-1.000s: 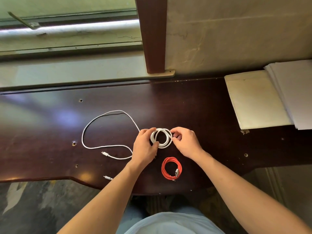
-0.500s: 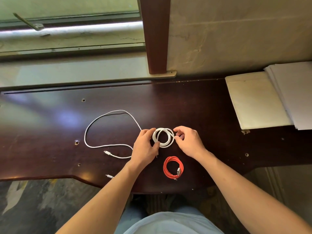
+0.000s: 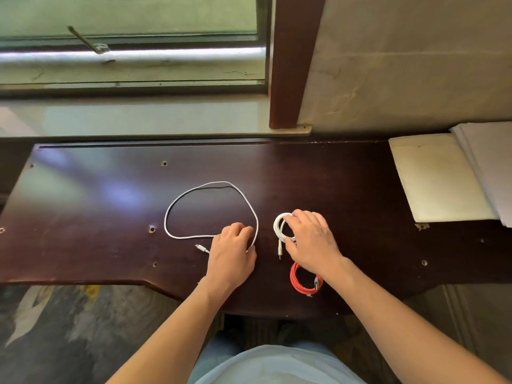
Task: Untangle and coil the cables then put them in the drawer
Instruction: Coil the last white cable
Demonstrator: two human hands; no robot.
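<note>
In my head view, I am working near the front edge of the tabletop, about midway along it. My right hand is resting on the white coil, fingers curled over its right side and pressing it down; one plug end is sticking out toward me from under my thumb. Whether I am gripping the coil or only pinning it flat, I cannot tell. Just nearer the front edge, partly under my right wrist, the red coil is lying finished and apart from the white one.

My left hand is lying on the loose cable, which is spreading in one wide open loop toward the middle of the tabletop. My fingers are bent over the spot where its two runs meet, and a plug is poking out just left of my knuckles. I cannot tell whether the fingers are pinching the cable or only covering it.

I judge that two cables are coiled and I am starting on the third. The next move calls for letting go of the white coil without it springing open, then taking up the plug end of the loose cable and winding it in even turns. No drawer is showing here, so stowing is not yet in hand. Papers are sitting at the right back corner, well apart.
</note>
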